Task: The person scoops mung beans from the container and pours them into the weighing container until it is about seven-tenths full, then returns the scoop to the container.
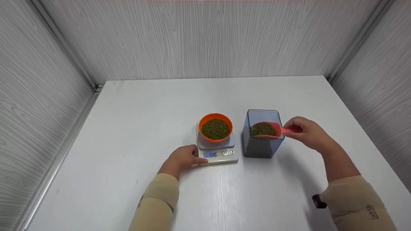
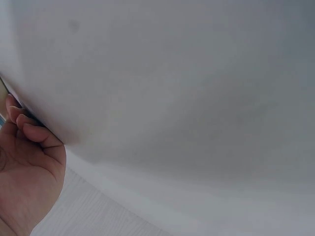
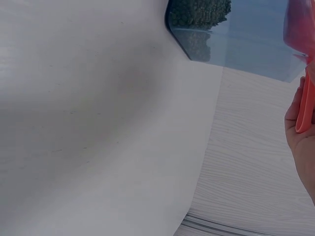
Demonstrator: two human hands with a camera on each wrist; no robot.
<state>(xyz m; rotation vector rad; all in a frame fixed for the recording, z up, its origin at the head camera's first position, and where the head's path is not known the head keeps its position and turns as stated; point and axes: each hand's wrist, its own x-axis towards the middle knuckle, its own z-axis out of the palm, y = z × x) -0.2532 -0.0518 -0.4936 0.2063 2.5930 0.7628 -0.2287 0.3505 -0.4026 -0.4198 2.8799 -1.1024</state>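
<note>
A white kitchen scale (image 1: 221,159) bears an orange bowl (image 1: 215,115) of small green beans (image 1: 215,129); its lit display shows digits like 540. My left hand (image 1: 185,156) grips the scale's front left corner, thumb along the front edge and fingers curled against the side, as the left wrist view (image 2: 32,162) also has it. To the right stands a clear bluish container (image 1: 258,149). At its mouth is a pink scoop (image 1: 277,126) heaped with green beans. My right hand (image 1: 308,131) holds the scoop by its handle (image 3: 305,110). More beans (image 3: 197,12) lie inside the container.
The white table (image 1: 144,118) runs back to a wood-grain panel (image 1: 205,41), with similar panels on the left (image 1: 38,96) and right (image 1: 379,83). A small black piece (image 1: 319,201) shows beside the right sleeve (image 1: 356,199).
</note>
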